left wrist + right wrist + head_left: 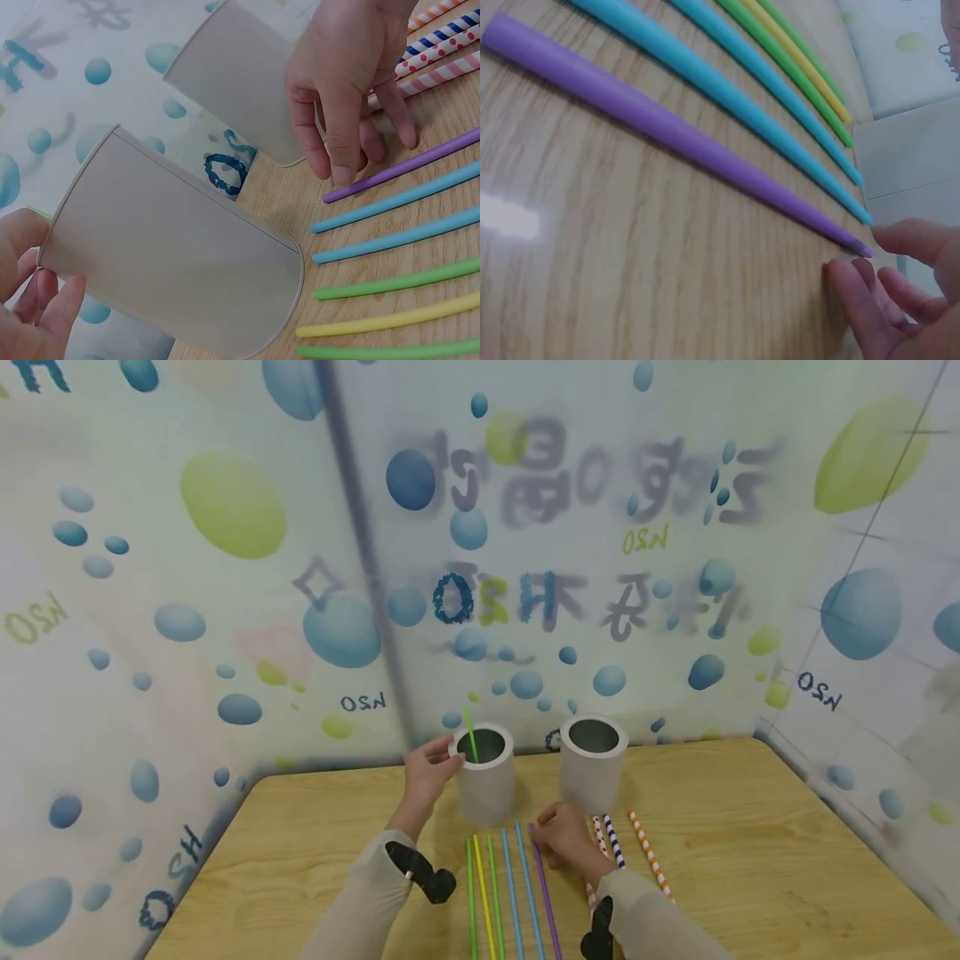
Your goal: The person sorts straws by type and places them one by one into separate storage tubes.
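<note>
My left hand (431, 770) holds the rim of the left white cylindrical container (486, 789), which stands upright. A green straw (471, 739) leans inside it, its top above the rim. My right hand (564, 837) is at the far end of a purple straw (546, 893) lying flat on the table. In the right wrist view the thumb (911, 238) and fingers (859, 304) are around that straw's tip, with a gap between them; a fingertip seems to touch it in the left wrist view. Left of it lie two blue straws (528, 893), two green ones and a yellow straw (484, 902).
A second white container (592, 772) stands to the right, just beyond my right hand. Several patterned paper straws, among them an orange-striped one (651, 856), lie right of that hand. A bubble-printed curtain (480, 610) rises behind the wooden table (300, 852).
</note>
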